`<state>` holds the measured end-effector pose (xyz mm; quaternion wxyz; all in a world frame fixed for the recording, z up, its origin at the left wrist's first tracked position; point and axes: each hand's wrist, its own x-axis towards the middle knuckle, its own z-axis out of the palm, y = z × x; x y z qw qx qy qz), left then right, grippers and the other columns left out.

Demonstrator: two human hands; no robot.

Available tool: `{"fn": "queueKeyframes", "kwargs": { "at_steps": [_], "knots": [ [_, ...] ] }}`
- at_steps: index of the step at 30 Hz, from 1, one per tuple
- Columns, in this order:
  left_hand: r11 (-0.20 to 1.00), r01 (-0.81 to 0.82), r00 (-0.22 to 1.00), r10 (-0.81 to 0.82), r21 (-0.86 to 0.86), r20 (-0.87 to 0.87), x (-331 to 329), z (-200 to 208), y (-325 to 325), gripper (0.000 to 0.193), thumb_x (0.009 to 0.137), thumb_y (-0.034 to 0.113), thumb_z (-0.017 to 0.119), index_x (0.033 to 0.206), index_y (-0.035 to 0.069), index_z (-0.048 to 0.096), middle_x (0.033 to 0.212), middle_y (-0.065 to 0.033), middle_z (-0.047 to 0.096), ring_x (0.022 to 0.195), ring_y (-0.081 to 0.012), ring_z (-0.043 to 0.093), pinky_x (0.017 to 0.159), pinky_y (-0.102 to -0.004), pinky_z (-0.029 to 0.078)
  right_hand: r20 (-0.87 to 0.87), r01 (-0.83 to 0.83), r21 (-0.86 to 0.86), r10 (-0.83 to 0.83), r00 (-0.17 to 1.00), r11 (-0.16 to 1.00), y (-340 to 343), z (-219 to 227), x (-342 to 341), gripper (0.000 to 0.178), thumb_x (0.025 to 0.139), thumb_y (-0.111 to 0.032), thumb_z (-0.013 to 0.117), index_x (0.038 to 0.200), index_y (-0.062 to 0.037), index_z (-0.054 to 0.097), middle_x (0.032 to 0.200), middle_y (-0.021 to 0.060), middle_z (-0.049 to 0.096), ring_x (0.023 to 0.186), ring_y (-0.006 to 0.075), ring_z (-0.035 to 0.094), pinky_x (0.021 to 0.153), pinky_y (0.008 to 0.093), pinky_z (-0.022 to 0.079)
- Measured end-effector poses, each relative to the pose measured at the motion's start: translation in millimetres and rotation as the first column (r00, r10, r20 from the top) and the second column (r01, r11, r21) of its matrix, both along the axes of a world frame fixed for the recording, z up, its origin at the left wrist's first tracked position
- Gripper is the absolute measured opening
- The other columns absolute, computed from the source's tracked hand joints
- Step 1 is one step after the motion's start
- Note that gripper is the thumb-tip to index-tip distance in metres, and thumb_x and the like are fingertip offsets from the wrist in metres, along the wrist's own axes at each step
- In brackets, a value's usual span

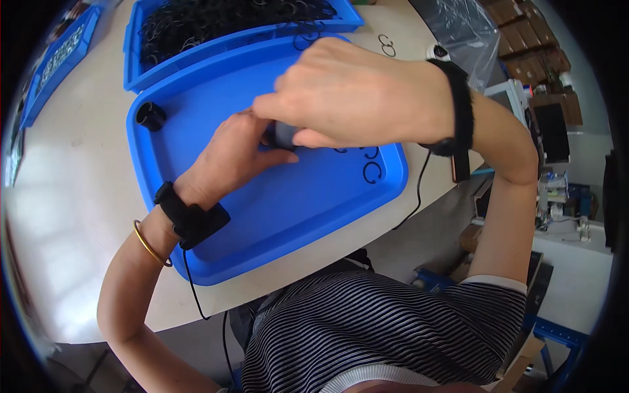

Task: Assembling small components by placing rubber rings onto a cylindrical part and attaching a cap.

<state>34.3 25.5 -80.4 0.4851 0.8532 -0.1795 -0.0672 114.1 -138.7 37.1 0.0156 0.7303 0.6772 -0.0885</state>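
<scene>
Over the blue tray (216, 243), my left hand (229, 150) and my right hand (354, 95) come together around a dark grey rounded piece (283, 135). The fingers of my left hand close on its left side. My right hand reaches over the top with its fingers curled, and its thumb lies against the piece. Most of the piece is hidden, so I cannot tell its exact kind. Several black open retaining rings, among them a C-shaped ring (372, 173), lie in the tray near my right hand. A short black hollow cylinder (151, 116) stands at the tray's left end.
Beyond the tray sits a blue bin (131, 60) heaped with black rings (223, 26). Two loose rings (386, 45) lie on the pale table (72, 196) at the right. Another blue bin (60, 59) is at the far left. Black cables hang from both wrist straps.
</scene>
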Motion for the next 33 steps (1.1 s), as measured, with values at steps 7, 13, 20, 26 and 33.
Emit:
{"fn": "queueKeyframes", "kwargs": {
  "at_steps": [7,13,20,26,33],
  "knots": [
    [0.991,0.042,0.998,-0.047,0.124,0.035,-2,2,1,0.043,0.076,0.011,0.082,0.114,-0.001,0.065,0.102,-0.0182,0.07,0.088,-0.0308,0.069,0.08,-0.0378,0.054,-0.05,0.02,0.116,-0.015,0.999,0.993,-9,-14,1,0.019,0.074,-0.012,0.075,0.086,-0.0003,0.066,0.074,0.0146,0.068,0.076,0.0321,0.069,0.069,0.0399,0.054],
    [0.991,-0.044,0.991,0.06,0.13,-0.122,-5,10,-5,0.051,0.076,0.01,0.085,0.122,0.001,0.062,0.114,-0.0129,0.069,0.108,-0.0244,0.064,0.093,-0.0361,0.05,-0.087,0.02,0.19,-0.004,0.996,0.982,-11,-15,0,0.012,0.072,-0.008,0.071,0.08,0.0014,0.069,0.075,0.0165,0.069,0.075,0.0323,0.069,0.067,0.0398,0.054],
    [0.986,-0.065,0.998,0.063,0.155,0.022,-6,11,-5,0.045,0.075,0.006,0.084,0.115,0.001,0.065,0.107,-0.012,0.071,0.098,-0.0236,0.068,0.087,-0.035,0.052,-0.088,-0.026,0.207,0.046,0.995,0.978,-12,-19,7,0.019,0.075,-0.014,0.071,0.085,0.0024,0.071,0.073,0.012,0.069,0.071,0.0286,0.068,0.063,0.0399,0.054],
    [0.987,-0.125,0.992,0.126,0.097,-0.004,-7,11,-4,0.05,0.073,0.006,0.086,0.118,0.001,0.064,0.114,-0.012,0.07,0.107,-0.0244,0.066,0.093,-0.0369,0.05,-0.083,-0.029,0.202,0.047,0.995,0.979,-16,-27,10,0.023,0.079,-0.018,0.068,0.085,0.0038,0.07,0.073,0.0143,0.068,0.071,0.0299,0.068,0.064,0.0406,0.054],
    [0.989,-0.117,0.992,0.121,0.088,-0.041,-7,15,-2,0.051,0.073,0.008,0.087,0.118,0.001,0.065,0.114,-0.0113,0.07,0.108,-0.0235,0.066,0.094,-0.0362,0.05,-0.09,-0.037,0.22,0.059,0.994,0.975,-12,-23,12,0.029,0.084,-0.023,0.064,0.084,0.0054,0.069,0.073,0.0171,0.068,0.071,0.0314,0.067,0.065,0.0415,0.054]
  ]
}}
